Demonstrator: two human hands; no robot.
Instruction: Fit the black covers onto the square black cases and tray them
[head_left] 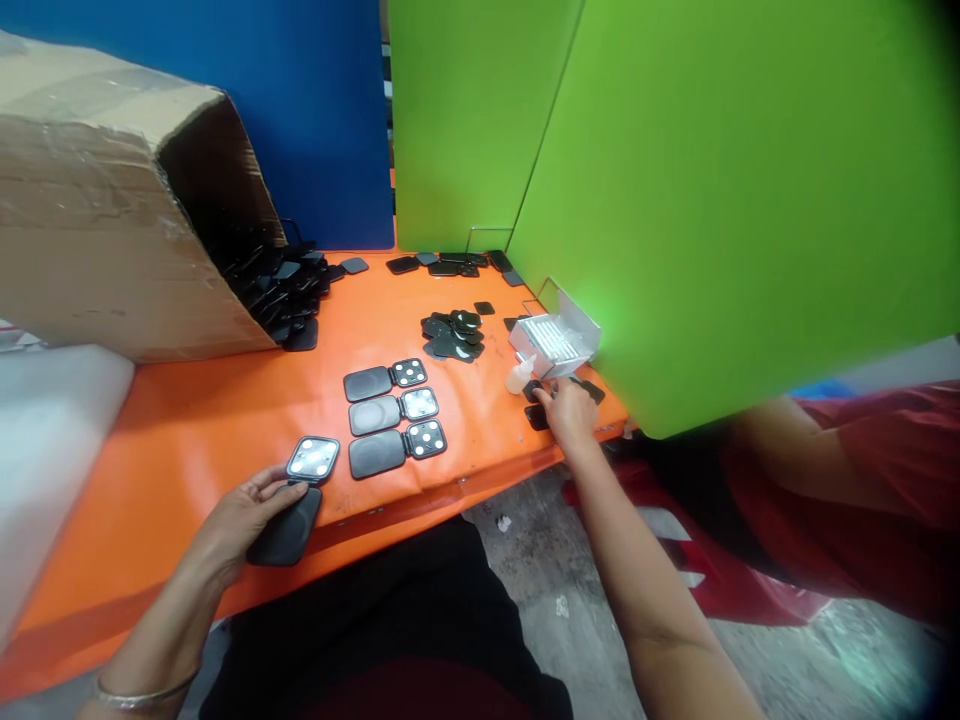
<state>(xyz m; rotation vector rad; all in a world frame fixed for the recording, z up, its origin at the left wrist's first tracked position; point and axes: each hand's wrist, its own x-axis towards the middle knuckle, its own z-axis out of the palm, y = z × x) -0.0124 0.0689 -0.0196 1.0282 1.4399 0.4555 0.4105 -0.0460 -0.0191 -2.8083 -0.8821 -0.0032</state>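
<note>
My left hand (251, 510) grips a black hinged compact-like case (289, 525) at its hinge, near the table's front edge. The case lies unfolded, its square flap (313, 459) bearing white dots. My right hand (568, 412) reaches to the right end of the table, its fingertips pinched at a small black plate (532, 389); the grip is partly hidden. Beside these fingers are a small translucent bottle (517, 377) and an open white box (556, 340) of white strips. In the middle lie three similar unfolded cases (376, 453), flaps to the right with white dots.
A cardboard box (97, 220) on its side spills black pieces (281, 290) at the left. A pile of small black plates (453, 335) lies mid-table. Blue (315, 120) and green panels (720, 180) border the orange table (202, 410). Another person's red sleeve (892, 450) is at the right.
</note>
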